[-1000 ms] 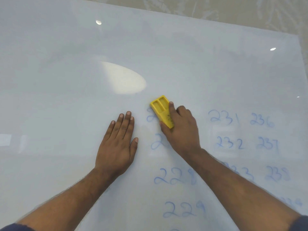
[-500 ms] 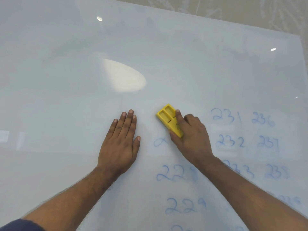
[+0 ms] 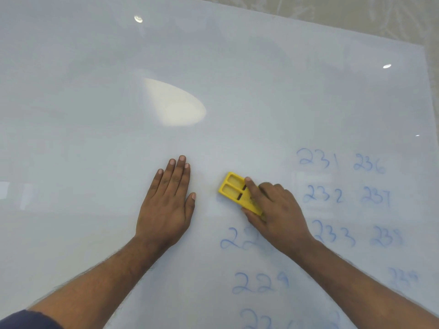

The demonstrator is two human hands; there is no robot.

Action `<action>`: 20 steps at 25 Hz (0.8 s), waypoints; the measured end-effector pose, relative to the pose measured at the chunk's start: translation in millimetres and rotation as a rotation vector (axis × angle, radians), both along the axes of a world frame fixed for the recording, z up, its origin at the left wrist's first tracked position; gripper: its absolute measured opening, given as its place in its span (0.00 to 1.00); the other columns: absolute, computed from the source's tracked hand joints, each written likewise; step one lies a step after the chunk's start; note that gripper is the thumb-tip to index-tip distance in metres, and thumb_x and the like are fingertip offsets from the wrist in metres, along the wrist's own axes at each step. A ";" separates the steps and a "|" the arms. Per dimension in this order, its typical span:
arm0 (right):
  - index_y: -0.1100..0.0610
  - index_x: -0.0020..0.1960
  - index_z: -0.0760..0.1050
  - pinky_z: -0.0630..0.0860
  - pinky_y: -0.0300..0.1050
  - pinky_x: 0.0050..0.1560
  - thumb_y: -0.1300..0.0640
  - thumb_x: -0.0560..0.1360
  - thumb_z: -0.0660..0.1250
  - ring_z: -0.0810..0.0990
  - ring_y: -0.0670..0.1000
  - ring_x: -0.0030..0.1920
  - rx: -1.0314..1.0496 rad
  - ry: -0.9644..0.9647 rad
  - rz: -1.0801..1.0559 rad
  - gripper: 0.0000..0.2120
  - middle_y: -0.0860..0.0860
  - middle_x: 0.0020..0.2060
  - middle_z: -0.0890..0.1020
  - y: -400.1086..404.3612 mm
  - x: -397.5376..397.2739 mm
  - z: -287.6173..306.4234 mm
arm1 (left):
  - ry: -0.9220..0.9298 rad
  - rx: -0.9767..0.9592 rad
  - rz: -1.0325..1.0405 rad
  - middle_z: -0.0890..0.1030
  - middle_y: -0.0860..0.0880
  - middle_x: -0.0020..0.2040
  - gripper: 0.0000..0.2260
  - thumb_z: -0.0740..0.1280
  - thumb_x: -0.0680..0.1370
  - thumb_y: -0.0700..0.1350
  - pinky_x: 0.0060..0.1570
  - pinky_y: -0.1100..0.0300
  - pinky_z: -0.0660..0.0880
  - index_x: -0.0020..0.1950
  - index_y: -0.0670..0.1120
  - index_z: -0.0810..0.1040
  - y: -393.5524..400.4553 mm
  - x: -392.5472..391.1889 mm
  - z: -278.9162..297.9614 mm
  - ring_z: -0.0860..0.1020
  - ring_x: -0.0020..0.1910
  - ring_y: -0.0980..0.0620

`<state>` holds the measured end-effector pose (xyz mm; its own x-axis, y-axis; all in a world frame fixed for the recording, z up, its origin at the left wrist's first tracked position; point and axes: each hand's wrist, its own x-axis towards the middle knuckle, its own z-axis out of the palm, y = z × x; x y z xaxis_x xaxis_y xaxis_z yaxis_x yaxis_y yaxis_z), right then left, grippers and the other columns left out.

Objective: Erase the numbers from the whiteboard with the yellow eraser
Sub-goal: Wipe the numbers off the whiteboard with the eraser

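Gripping the yellow eraser [image 3: 234, 189] by its rear half, the right hand [image 3: 275, 214] closes around what looks light, rigid plastic gliding on the slick whiteboard [image 3: 95, 115], the left hand [image 3: 166, 205] flat, empty.

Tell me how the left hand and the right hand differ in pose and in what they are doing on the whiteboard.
The left hand lies flat and open, palm down, fingers straight and together; the right hand is curled around the yellow eraser. The left hand holds nothing; the right hand presses the eraser to the whiteboard, index finger along its top. The left hand rests on bare board; the right hand partly covers blue numbers. Both touch the board.
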<state>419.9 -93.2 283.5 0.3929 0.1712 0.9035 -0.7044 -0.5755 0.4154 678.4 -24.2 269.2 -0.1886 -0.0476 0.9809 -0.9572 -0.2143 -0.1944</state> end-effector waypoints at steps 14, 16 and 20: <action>0.57 0.74 0.66 0.71 0.51 0.45 0.49 0.76 0.65 0.73 0.57 0.46 0.026 0.080 0.099 0.28 0.54 0.52 0.76 18.7 31.1 -12.1 | 0.009 0.023 -0.009 0.58 0.42 0.83 0.27 0.52 0.85 0.50 0.80 0.45 0.56 0.82 0.38 0.58 1.3 -0.6 -17.7 0.56 0.82 0.43; 0.56 0.75 0.65 0.71 0.51 0.47 0.48 0.78 0.64 0.74 0.57 0.47 0.019 0.153 0.045 0.27 0.53 0.53 0.76 9.8 3.5 -27.9 | 0.002 0.031 -0.009 0.58 0.42 0.83 0.27 0.52 0.85 0.49 0.80 0.45 0.56 0.82 0.38 0.57 2.8 0.3 -20.7 0.56 0.82 0.44; 0.56 0.73 0.67 0.72 0.52 0.46 0.47 0.77 0.61 0.75 0.59 0.47 0.071 0.076 0.006 0.27 0.54 0.53 0.77 -5.4 -39.6 -13.4 | 0.031 0.054 -0.011 0.56 0.43 0.83 0.28 0.51 0.84 0.50 0.80 0.45 0.54 0.82 0.39 0.56 3.5 -0.5 -28.0 0.54 0.83 0.45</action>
<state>380.3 -98.7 270.1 0.4602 0.1106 0.8809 -0.6689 -0.6092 0.4259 677.9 -20.7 241.2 -0.1585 -0.0987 0.9824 -0.9652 -0.1939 -0.1752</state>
